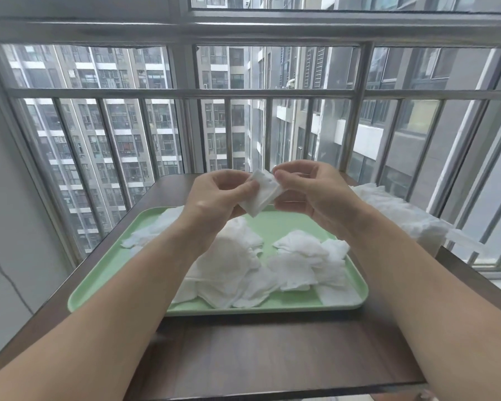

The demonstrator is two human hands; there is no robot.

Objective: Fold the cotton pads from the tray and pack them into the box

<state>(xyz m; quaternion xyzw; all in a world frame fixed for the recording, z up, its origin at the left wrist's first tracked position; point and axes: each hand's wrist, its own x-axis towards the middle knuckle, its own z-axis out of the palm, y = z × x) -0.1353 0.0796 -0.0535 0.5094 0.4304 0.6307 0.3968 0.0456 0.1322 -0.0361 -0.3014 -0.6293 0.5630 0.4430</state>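
A white cotton pad (pixel 262 193) is held up in the air above the far side of the green tray (pixel 104 273). My left hand (pixel 214 195) pinches its lower left edge and my right hand (pixel 304 189) pinches its upper right corner. The pad looks partly folded. Several loose white cotton pads (pixel 243 270) lie heaped across the tray. At the right, beyond my right forearm, stands the box (pixel 411 218), filled with white pads; its walls are hard to make out.
The tray sits on a dark wooden table (pixel 258 351) pushed against a metal window railing (pixel 229 94). A grey wall rises at the left. The table's near edge runs along the bottom of the view.
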